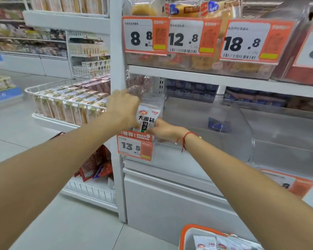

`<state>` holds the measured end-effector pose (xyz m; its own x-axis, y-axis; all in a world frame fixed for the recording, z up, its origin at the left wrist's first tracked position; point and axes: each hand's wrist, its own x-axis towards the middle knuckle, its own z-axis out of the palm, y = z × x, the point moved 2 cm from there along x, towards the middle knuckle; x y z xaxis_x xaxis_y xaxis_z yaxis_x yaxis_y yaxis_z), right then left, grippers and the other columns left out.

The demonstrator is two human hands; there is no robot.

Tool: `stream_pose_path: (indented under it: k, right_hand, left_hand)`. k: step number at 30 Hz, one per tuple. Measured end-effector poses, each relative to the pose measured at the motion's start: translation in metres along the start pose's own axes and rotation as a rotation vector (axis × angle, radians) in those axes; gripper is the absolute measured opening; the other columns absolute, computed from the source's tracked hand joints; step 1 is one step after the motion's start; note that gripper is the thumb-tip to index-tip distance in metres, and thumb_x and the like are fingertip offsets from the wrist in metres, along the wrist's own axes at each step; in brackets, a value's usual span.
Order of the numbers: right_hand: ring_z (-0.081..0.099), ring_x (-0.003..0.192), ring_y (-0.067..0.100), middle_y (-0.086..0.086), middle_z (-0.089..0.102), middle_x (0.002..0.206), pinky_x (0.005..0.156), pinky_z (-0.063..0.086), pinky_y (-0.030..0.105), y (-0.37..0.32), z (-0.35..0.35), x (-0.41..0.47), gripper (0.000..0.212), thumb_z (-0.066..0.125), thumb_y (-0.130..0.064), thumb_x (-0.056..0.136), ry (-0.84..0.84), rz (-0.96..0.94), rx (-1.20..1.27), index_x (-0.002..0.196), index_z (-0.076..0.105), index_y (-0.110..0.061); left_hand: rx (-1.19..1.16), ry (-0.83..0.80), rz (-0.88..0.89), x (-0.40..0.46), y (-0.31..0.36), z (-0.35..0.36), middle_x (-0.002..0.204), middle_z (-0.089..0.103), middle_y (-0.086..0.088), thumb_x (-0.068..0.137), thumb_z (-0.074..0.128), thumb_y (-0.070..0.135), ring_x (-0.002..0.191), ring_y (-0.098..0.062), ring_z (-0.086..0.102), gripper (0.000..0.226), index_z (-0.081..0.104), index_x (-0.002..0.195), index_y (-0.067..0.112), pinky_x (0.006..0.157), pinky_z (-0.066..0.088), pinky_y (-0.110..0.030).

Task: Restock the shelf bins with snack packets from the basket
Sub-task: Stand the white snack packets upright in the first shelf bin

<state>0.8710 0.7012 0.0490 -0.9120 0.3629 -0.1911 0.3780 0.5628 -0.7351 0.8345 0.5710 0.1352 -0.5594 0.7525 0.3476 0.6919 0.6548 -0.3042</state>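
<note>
A stack of white snack packets (147,117) with black characters stands upright at the left end of a clear shelf bin (197,150) that carries a 13.5 price tag. My left hand (124,107) grips the stack from its top left side. My right hand (163,129) holds its lower right corner, a red string on that wrist. An orange-rimmed basket (186,233) sits on the floor at the bottom edge, with more white packets (213,243) inside it.
A neighbouring clear bin (285,141) to the right holds little; a blue packet (217,124) lies behind the divider. Upper bins carry price tags (145,36) of 8.8, 12.8 and 18.8. A wire rack (49,88) of packets projects at left, red packets (96,165) below it.
</note>
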Motion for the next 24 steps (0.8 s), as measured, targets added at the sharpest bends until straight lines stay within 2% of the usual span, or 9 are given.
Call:
stream_pose_path:
  k: [3, 6, 8, 10, 11, 14, 16, 20, 24]
  right_hand:
    - [0.059, 0.108, 0.030, 0.013, 0.061, 0.119, 0.091, 0.051, 0.042, 0.003, 0.010, 0.016, 0.046, 0.065, -0.026, 0.086, 0.058, -0.001, -0.120, 0.124, 0.054, -0.003]
    - [0.050, 0.122, 0.032, 0.018, 0.049, 0.136, 0.103, 0.042, 0.039, -0.001, 0.010, 0.017, 0.059, 0.065, -0.023, 0.088, 0.131, 0.082, -0.160, 0.135, 0.040, 0.002]
    - [0.052, 0.116, 0.029, 0.019, 0.051, 0.131, 0.097, 0.043, 0.033, -0.007, 0.009, 0.010, 0.045, 0.059, -0.018, 0.092, 0.082, 0.099, -0.149, 0.129, 0.046, 0.004]
    - [0.049, 0.096, 0.023, 0.014, 0.055, 0.107, 0.080, 0.043, 0.027, -0.007, 0.005, 0.005, 0.015, 0.054, -0.018, 0.095, 0.000, 0.104, -0.197, 0.097, 0.058, -0.004]
    - [0.046, 0.093, 0.020, 0.010, 0.052, 0.103, 0.075, 0.042, 0.023, -0.007, 0.005, 0.003, 0.016, 0.050, -0.017, 0.096, -0.041, 0.094, -0.208, 0.088, 0.057, -0.005]
    - [0.053, 0.113, 0.019, 0.002, 0.056, 0.126, 0.091, 0.049, 0.026, 0.004, 0.008, 0.007, 0.027, 0.047, -0.014, 0.096, -0.159, 0.124, 0.041, 0.120, 0.057, -0.005]
    - [0.060, 0.110, 0.021, 0.006, 0.061, 0.125, 0.097, 0.048, 0.033, 0.010, 0.005, 0.007, 0.027, 0.048, -0.006, 0.095, -0.209, 0.143, 0.168, 0.120, 0.057, -0.011]
    - [0.060, 0.069, 0.018, 0.010, 0.064, 0.103, 0.056, 0.053, 0.026, 0.013, -0.018, 0.015, 0.022, 0.041, -0.004, 0.097, 0.126, 0.234, 0.420, 0.116, 0.052, -0.005]
    - [0.058, 0.107, 0.022, 0.007, 0.060, 0.124, 0.083, 0.052, 0.039, -0.001, -0.015, 0.029, 0.031, 0.041, -0.013, 0.097, 0.168, 0.197, 0.475, 0.127, 0.047, -0.016]
  left_hand:
    - [0.185, 0.008, 0.113, 0.003, 0.002, 0.011, 0.127, 0.054, 0.000, 0.071, 0.075, 0.051, 0.122, -0.021, 0.042, 0.076, 0.043, 0.134, 0.021, 0.096, 0.033, -0.033]
    - [0.309, -0.018, 0.245, 0.009, 0.002, 0.022, 0.139, 0.047, -0.001, 0.081, 0.069, 0.043, 0.131, -0.021, 0.037, 0.072, 0.037, 0.141, 0.020, 0.104, 0.028, -0.033]
    - [0.324, -0.060, 0.274, 0.014, 0.004, 0.026, 0.142, 0.045, -0.002, 0.084, 0.067, 0.042, 0.132, -0.022, 0.037, 0.074, 0.032, 0.145, 0.020, 0.105, 0.027, -0.034]
    - [0.322, -0.120, 0.276, 0.018, 0.004, 0.027, 0.147, 0.038, -0.004, 0.086, 0.065, 0.040, 0.135, -0.023, 0.035, 0.084, 0.017, 0.151, 0.017, 0.108, 0.026, -0.034]
    - [0.325, -0.147, 0.268, 0.019, 0.004, 0.028, 0.151, 0.033, -0.006, 0.087, 0.064, 0.040, 0.138, -0.023, 0.032, 0.090, 0.008, 0.152, 0.014, 0.109, 0.024, -0.034]
    - [0.345, -0.193, 0.270, 0.022, 0.004, 0.031, 0.158, 0.015, -0.005, 0.091, 0.058, 0.031, 0.143, -0.023, 0.021, 0.087, 0.000, 0.152, 0.014, 0.113, 0.018, -0.036]
    - [0.338, -0.196, 0.273, 0.024, 0.006, 0.033, 0.158, 0.016, -0.003, 0.091, 0.056, 0.025, 0.143, -0.022, 0.022, 0.083, 0.000, 0.153, 0.017, 0.113, 0.019, -0.036]
    - [0.316, -0.140, 0.243, 0.028, 0.008, 0.037, 0.152, 0.028, -0.003, 0.089, 0.060, 0.029, 0.137, -0.022, 0.030, 0.085, 0.006, 0.153, 0.020, 0.109, 0.024, -0.035]
    - [0.325, -0.116, 0.247, 0.030, 0.008, 0.040, 0.152, 0.028, -0.005, 0.090, 0.059, 0.029, 0.137, -0.023, 0.030, 0.080, 0.010, 0.153, 0.023, 0.110, 0.023, -0.035]
